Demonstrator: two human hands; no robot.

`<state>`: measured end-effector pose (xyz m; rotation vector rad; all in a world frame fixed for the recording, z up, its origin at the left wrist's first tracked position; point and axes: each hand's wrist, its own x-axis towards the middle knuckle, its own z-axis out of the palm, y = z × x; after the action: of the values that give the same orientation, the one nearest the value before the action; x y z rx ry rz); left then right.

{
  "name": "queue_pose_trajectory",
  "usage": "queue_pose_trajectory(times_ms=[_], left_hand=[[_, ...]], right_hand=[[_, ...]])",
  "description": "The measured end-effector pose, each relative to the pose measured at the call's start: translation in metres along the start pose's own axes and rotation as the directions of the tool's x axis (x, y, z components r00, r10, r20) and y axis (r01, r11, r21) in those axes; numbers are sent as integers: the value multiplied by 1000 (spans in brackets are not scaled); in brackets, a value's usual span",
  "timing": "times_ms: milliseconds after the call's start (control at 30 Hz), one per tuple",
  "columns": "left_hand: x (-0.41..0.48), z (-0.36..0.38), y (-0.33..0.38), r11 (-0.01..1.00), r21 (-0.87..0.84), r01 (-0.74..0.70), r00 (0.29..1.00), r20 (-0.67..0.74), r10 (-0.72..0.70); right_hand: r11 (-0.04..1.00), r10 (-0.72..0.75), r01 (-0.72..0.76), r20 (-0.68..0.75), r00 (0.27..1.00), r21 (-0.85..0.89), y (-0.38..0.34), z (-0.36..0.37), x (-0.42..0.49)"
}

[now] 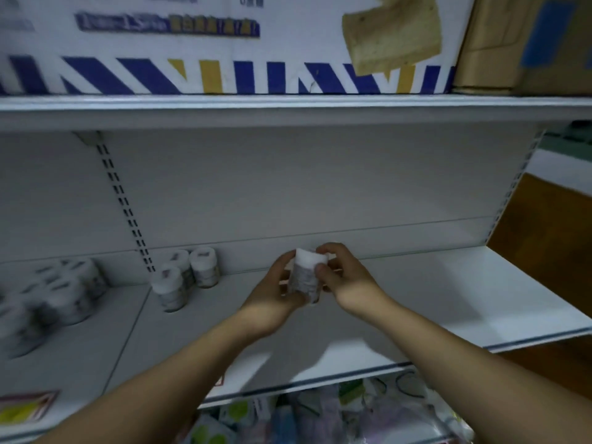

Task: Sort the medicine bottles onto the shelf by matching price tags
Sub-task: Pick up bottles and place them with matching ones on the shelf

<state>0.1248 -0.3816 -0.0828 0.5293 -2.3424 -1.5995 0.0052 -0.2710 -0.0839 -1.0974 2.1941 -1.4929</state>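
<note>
A white medicine bottle (pixel 308 274) with a white cap and a printed label is held in the air above the white shelf (pixel 448 302), between both hands. My left hand (pixel 272 296) cups its left side and my right hand (pixel 347 283) pinches its right side with thumb and fingers. Three similar bottles (pixel 185 277) stand in a cluster at the back of the shelf, to the left of my hands. Several more bottles (pixel 48 302) crowd the far left section. A yellow and red price tag (pixel 22 408) sits on the shelf's front edge at lower left.
A higher shelf (pixel 288 110) carries a white box with blue and yellow stripes (pixel 224 68) and a brown carton (pixel 525 43). A slotted upright (pixel 125 203) divides the back panel. Packaged goods (pixel 320 415) lie on the level below. A wooden surface (pixel 551 235) stands at right.
</note>
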Motion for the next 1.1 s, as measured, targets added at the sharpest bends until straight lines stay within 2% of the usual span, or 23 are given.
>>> queue_pose_trajectory(times_ms=[167, 267, 467, 600, 800, 967, 1100], left_hand=[[-57, -29, 27, 991, -11, -136, 987, -91, 135], [-94, -49, 37, 984, -84, -155, 982, -120, 145], [-158, -76, 58, 969, -192, -154, 986, -88, 139], [-185, -84, 77, 971, -57, -233, 968, -113, 226], [-211, -90, 113, 952, -95, -290, 946, -175, 271], [-225, -77, 139, 930, 35, -366, 912, -186, 366], [-234, -67, 151, 903, 60, -425, 872, -239, 427]], right_hand=[[984, -81, 76, 24, 996, 159, -60, 14, -37], [966, -107, 97, 30, 994, 240, -96, 29, -61], [931, -145, 120, 46, 988, 344, -146, 47, -103], [919, -217, 201, 9, 976, 339, -169, 50, -123], [878, -274, 234, 36, 961, 417, -209, 28, -144], [866, -344, 320, -8, 939, 385, -227, 4, -163], [858, -383, 334, 50, 923, 391, -239, -12, -175]])
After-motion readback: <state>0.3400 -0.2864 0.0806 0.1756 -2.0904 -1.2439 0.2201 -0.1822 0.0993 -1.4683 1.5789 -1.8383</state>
